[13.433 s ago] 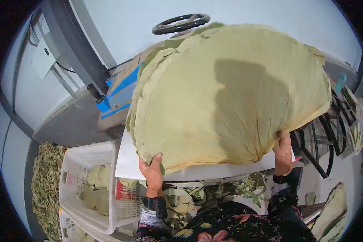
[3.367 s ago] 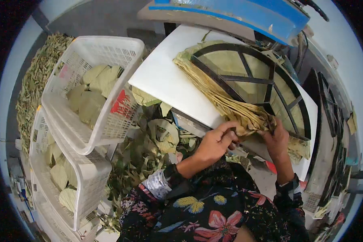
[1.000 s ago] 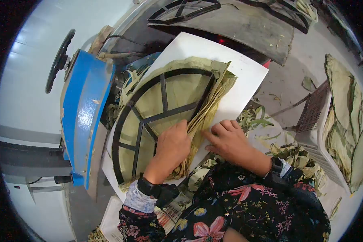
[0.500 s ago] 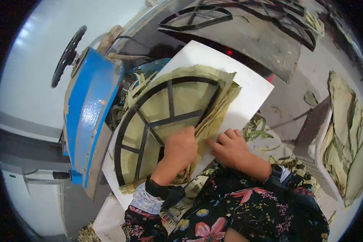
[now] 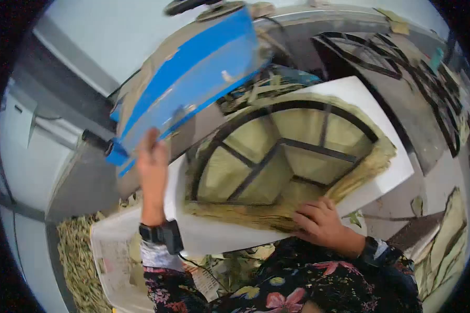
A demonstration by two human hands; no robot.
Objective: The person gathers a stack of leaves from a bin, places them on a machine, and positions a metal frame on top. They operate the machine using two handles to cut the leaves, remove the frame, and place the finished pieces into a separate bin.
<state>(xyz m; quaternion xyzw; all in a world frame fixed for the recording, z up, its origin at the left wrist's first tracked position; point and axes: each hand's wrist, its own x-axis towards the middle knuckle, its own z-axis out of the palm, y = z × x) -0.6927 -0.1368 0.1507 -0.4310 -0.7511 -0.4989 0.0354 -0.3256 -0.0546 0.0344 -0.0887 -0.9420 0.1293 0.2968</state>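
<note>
On a white board [image 5: 203, 237] lies a thick stack of dried greenish leaves [image 5: 230, 213], topped by a black fan-shaped frame [image 5: 277, 143] with inner bars. My right hand [image 5: 321, 221] is at the stack's near corner, its fingers curled against the leaf edges; the thumb is hidden. Away from the stack, my left hand [image 5: 152, 167] is raised in front of the blue machine arm [image 5: 188, 78]. Its fingers are stretched upward, somewhat blurred, and nothing shows in them. A black-gripped lever [image 5: 95, 141] is left of that hand.
More black frames [image 5: 360, 55] lie on a grey surface at the upper right. A white crate [image 5: 102, 261] stands at lower left beside a heap of leaf scraps [image 5: 73, 253]. Large leaves [image 5: 446, 235] are stacked at the right. A black handwheel [image 5: 185, 6] sits atop the machine.
My left hand has left the black frame and moved left toward the machine. My right hand now touches the stack's near corner. The view has turned, shifting the machine rightward and up.
</note>
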